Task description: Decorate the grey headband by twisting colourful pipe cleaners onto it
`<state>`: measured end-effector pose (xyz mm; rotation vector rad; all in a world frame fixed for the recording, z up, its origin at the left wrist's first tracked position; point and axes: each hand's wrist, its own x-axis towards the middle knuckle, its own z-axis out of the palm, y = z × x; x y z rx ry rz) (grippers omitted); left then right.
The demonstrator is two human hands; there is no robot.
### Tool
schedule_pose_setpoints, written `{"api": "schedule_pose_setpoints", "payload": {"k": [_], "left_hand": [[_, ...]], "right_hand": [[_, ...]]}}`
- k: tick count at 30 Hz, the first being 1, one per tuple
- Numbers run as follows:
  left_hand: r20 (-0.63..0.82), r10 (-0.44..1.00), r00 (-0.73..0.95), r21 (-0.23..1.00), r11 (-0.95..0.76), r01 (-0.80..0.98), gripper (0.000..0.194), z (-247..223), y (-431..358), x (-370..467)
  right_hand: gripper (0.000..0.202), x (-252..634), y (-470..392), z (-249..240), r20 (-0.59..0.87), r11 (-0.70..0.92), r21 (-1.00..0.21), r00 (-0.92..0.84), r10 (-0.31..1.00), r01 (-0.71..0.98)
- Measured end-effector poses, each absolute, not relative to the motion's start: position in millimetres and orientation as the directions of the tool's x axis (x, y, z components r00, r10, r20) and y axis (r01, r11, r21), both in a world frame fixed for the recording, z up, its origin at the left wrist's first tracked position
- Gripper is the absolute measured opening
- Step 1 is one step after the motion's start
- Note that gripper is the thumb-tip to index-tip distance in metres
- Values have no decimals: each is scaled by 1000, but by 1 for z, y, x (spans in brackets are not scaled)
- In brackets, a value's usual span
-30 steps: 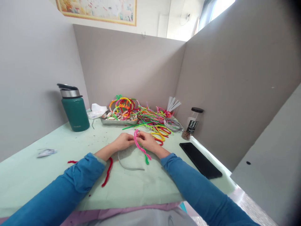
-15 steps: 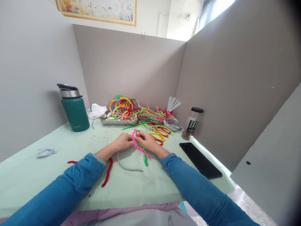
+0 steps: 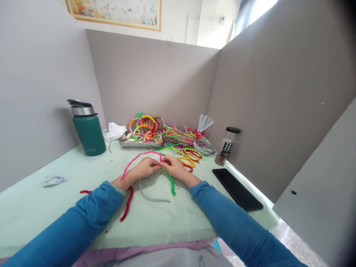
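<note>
My left hand (image 3: 148,167) and my right hand (image 3: 172,166) meet above the middle of the table, fingertips pinched close together. A pink fuzzy stem (image 3: 139,155) runs from between the fingertips in an arc over my left hand to the left wrist. Below my right hand hangs the end of a green fuzzy stem (image 3: 172,184), its upper part hidden by the fingers. Both hands are closed on the stems where they meet. A thin grey wire (image 3: 151,199) curves beneath the hands. By my left forearm lies a dark red stem (image 3: 127,205).
A metal tray (image 3: 139,145) with small pieces and coloured loops stands at the back, beside heaped fuzzy stems (image 3: 180,135) and coiled wire (image 3: 205,147). A green bottle (image 3: 89,133) is at left; a clear jar (image 3: 226,146) and black phone (image 3: 237,189) are at right.
The pink stem's loose end has swung from the lower right of the fingers to the left, over my left hand. My left fingertips have moved slightly right, towards my right hand.
</note>
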<state>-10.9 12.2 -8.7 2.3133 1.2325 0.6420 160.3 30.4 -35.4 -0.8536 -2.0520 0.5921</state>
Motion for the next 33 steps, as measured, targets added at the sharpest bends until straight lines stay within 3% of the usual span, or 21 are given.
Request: {"api": "schedule_pose_setpoints", "payload": {"k": [33], "left_hand": [[212,847,487,576,-511,638,38,-18,20,-13]], "right_hand": [[18,160,33,-35,485,626,-681,-405,775,380]]}}
